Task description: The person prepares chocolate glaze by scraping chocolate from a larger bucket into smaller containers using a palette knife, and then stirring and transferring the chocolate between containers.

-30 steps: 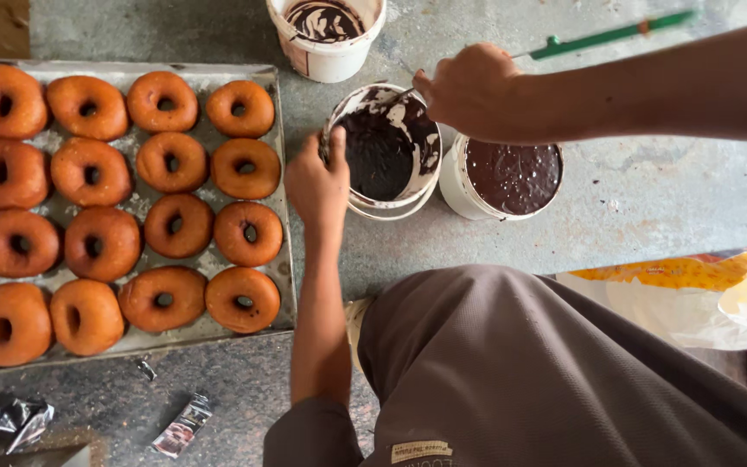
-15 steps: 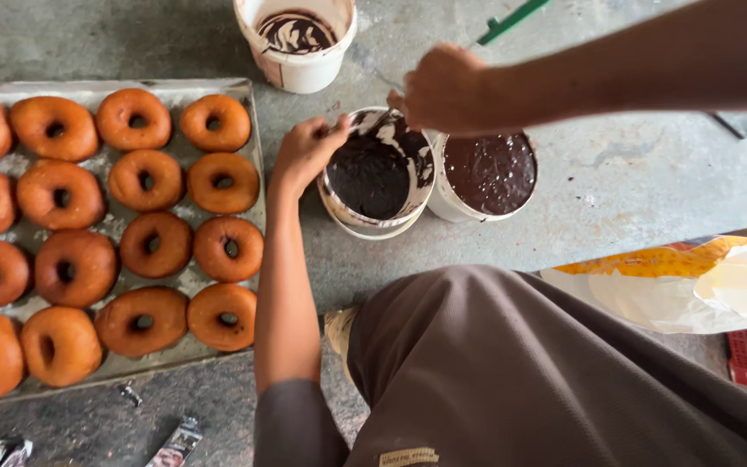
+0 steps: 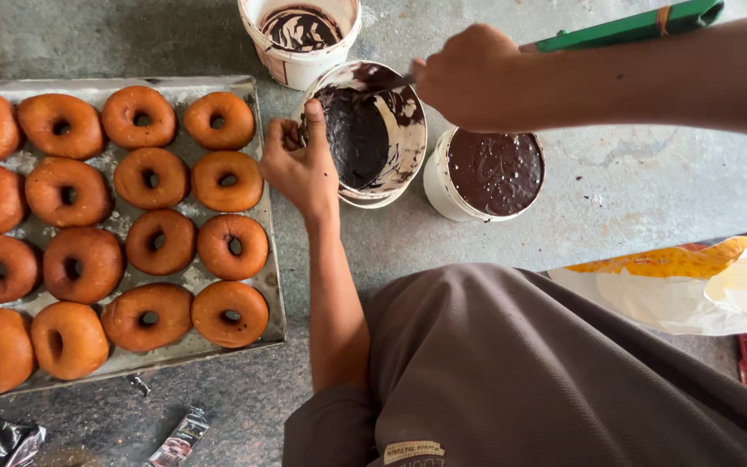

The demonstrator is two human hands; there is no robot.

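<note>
As our left hand (image 3: 303, 164) has moved off the gap beside the tray and onto the near rim of the tilted tub (image 3: 365, 134), that tub now leans toward us with its dark chocolate (image 3: 352, 138) pooled on the low side, so we judge the scraping or stirring is properly under way rather than being set up. The fingers of that hand are curled close, thumb hooked over the rim, gripping the tub's edge. Our right hand (image 3: 469, 76) is closed in a fist around a thin tool whose tip dips into the same tub; we cannot tell what kind of tool it is. A green stick (image 3: 628, 24) shows just behind that hand. A second tub (image 3: 493, 173) full of chocolate stands touching on the right, and a nearly scraped-out white one (image 3: 300, 35) sits just beyond. The tray (image 3: 261, 207) of plain doughnuts (image 3: 157, 242) lies to our left, untouched.
</note>
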